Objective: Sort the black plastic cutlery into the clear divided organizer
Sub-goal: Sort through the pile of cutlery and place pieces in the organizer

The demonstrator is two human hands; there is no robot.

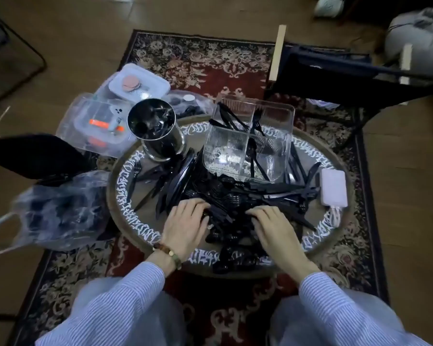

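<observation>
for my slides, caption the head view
Both hands, left and right, rummage in a black cutlery pile before the clear organizer.

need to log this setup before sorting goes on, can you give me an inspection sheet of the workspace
surface: round tray table with white script around its rim, standing on a patterned rug
job's things: pile of black cutlery spread across the table; clear divided organizer at the back, a few pieces already in some compartments
clutter: metal cup holding cutlery, white power bank, plastic bag, clear lidded boxes
grippers: left hand and right hand both rest on the pile, fingers curled into it
cables: white cable from the power bank
surroundings: wooden floor, black chair frame
</observation>
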